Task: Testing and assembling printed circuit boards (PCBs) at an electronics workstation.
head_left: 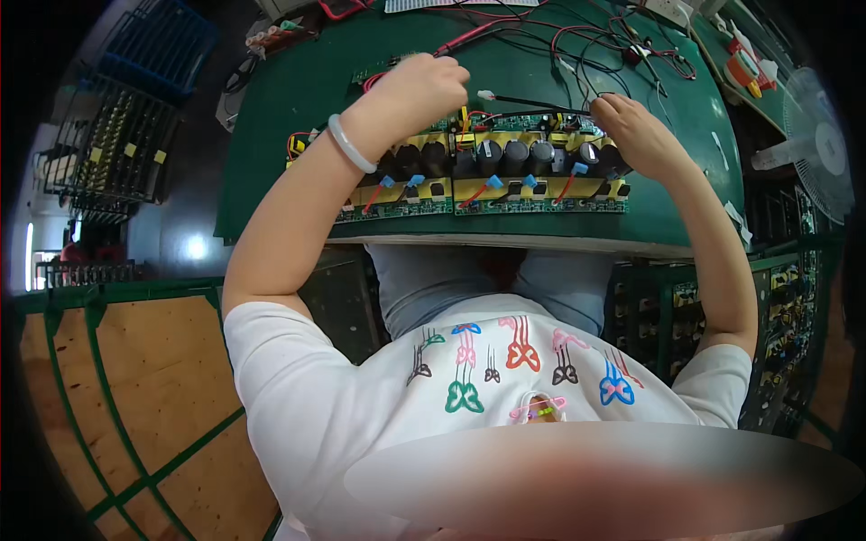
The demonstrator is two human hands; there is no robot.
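My left hand (422,88), with a pale bangle at the wrist, is curled closed above the far side of the circuit boards; its fingertips are hidden. A red test probe (467,38) runs out from behind its knuckles, and I cannot tell whether the hand grips it. My right hand (624,128) is closed at the boards' far right, its fingers pinching a black cable (532,105) that stretches left to a white plug (486,95). Two green circuit boards (541,206) lie side by side beneath, bearing black capacitors (515,158), yellow parts and blue-tipped red wires (492,183).
Tangled black and red leads (622,50) spread over the far right of the green table (271,117). A white fan (816,144) stands at the right. Racks with boards (122,144) are at the left, and a green-framed wooden panel (162,379) is at the lower left.
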